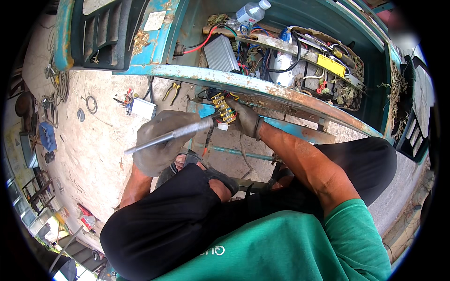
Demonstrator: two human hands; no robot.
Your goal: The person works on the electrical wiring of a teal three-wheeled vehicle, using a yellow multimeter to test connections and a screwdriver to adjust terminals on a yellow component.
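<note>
My gloved left hand [161,143] is closed around a hand tool with a long bright metal bar [173,135]. Its exact kind is unclear. The tool's dark end reaches the terminal block [225,108], which has yellowish metal contacts and several wires. From the other side my gloved right hand [246,121] grips that block, its thumb and fingers at the edge. A white connector [222,126] hangs just under the block. Glove and tool hide part of the left fingers.
A rusty teal metal frame [201,74] crosses ahead, its bay holding a grey finned box [221,54], tangled wires and a plastic bottle [252,13]. On the floor lie pliers [171,92], a white box with wires [143,107] and a cable coil [91,104]. My feet are below my hands.
</note>
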